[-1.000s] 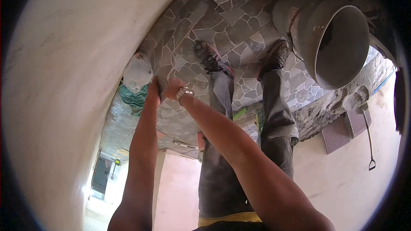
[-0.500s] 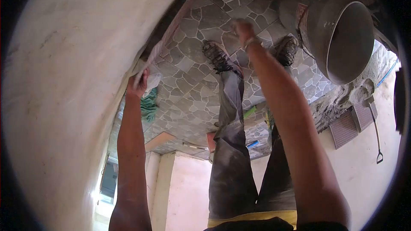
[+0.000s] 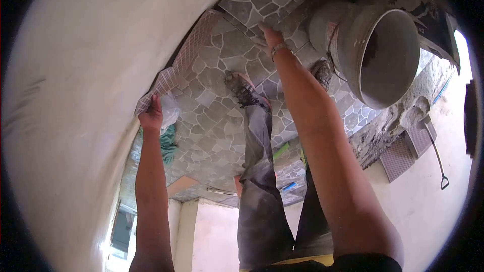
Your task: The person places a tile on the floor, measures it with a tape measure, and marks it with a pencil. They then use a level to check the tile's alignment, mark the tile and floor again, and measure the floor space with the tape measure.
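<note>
My left hand (image 3: 152,117) is closed on the near end of a long, narrow pinkish strip (image 3: 187,53) with a pale grid pattern. The strip runs along the foot of the pale wall (image 3: 96,60), its gridded face turned up towards me. Over the stone-patterned floor (image 3: 234,40), my right hand (image 3: 272,38) reaches out with its fingers apart and nothing in them. A bracelet or watch circles that wrist. Just beside my left hand lie a clear plastic bag (image 3: 170,110) and a green cloth (image 3: 168,146).
A large grey bucket (image 3: 366,55) lies tipped on its side at the right, by a dark printed sack (image 3: 433,30). Wet mortar (image 3: 373,141) and a shovel (image 3: 437,156) are further along that side. My shoes (image 3: 244,88) stand on the floor between my hands.
My right hand has moved left and its fingers have spread. The strip in my left hand has turned, so more of its gridded face shows. The view has shifted slightly.
</note>
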Demonstrator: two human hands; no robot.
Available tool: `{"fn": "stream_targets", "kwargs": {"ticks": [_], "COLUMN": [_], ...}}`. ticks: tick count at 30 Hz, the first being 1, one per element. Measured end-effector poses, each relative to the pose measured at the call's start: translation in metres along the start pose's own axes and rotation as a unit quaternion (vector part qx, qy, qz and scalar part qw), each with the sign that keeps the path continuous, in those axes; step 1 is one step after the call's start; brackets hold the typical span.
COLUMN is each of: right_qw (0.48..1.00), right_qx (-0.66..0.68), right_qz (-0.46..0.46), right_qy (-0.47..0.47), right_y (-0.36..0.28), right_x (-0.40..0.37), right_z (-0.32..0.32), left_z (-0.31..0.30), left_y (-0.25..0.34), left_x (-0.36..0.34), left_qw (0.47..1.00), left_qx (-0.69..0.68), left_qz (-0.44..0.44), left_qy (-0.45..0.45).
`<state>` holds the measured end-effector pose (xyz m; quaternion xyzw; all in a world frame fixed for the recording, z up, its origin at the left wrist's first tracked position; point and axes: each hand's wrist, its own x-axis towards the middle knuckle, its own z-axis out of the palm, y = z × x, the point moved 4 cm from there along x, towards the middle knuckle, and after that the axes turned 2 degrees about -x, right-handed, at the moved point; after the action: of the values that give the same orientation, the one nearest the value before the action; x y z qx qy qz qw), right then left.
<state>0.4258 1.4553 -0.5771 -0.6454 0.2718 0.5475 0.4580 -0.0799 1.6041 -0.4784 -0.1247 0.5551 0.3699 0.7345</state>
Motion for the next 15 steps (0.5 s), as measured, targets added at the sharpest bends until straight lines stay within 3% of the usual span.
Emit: {"fn": "stream_targets", "kwargs": {"ticks": [2,4,7,8,9,10,11,12,13,14,15], "right_qw": [0.997,0.996,0.983,0.975,0.948,0.908,0.908,0.91,0.911,0.891,0.869], "right_qx": [-0.011,-0.056,-0.121,-0.142,-0.261,-0.375,-0.36,-0.348,-0.337,-0.359,-0.381], "right_qz": [-0.072,-0.076,-0.134,-0.162,-0.172,-0.18,-0.196,-0.212,-0.229,-0.272,-0.314], "right_qy": [0.008,-0.001,-0.034,-0.047,-0.055,-0.058,-0.082,-0.074,-0.066,-0.058,-0.047], "right_y": [0.007,0.006,0.0,-0.002,0.012,0.027,0.031,0.038,0.044,0.054,0.062], "right_x": [0.003,-0.01,-0.039,-0.04,-0.016,0.009,0.003,-0.013,-0.03,-0.035,-0.042], "right_z": [-0.007,-0.019,-0.037,-0.044,-0.059,-0.072,-0.076,-0.077,-0.078,-0.081,-0.084], "left_z": [0.005,0.015,0.009,-0.013,-0.043,-0.055,-0.069,-0.108,-0.1,-0.058,-0.077], "left_y": [-0.013,-0.026,-0.06,-0.067,-0.077,-0.091,-0.109,-0.124,-0.143,-0.175,-0.192], "left_x": [-0.013,-0.025,-0.062,-0.067,-0.071,-0.091,-0.114,-0.129,-0.168,-0.229,-0.263], "left_qw": [1.0,1.0,0.965,0.977,0.979,0.946,0.892,0.891,0.839,0.811,0.773], "left_qx": [-0.009,-0.021,0.19,0.165,0.142,0.284,0.422,0.402,0.502,0.555,0.58], "left_qz": [0.015,0.009,0.053,-0.03,-0.114,-0.112,-0.104,-0.122,-0.16,-0.119,-0.184], "left_qy": [0.022,0.019,0.171,0.132,0.091,0.109,0.125,0.171,0.135,0.142,0.182]}}
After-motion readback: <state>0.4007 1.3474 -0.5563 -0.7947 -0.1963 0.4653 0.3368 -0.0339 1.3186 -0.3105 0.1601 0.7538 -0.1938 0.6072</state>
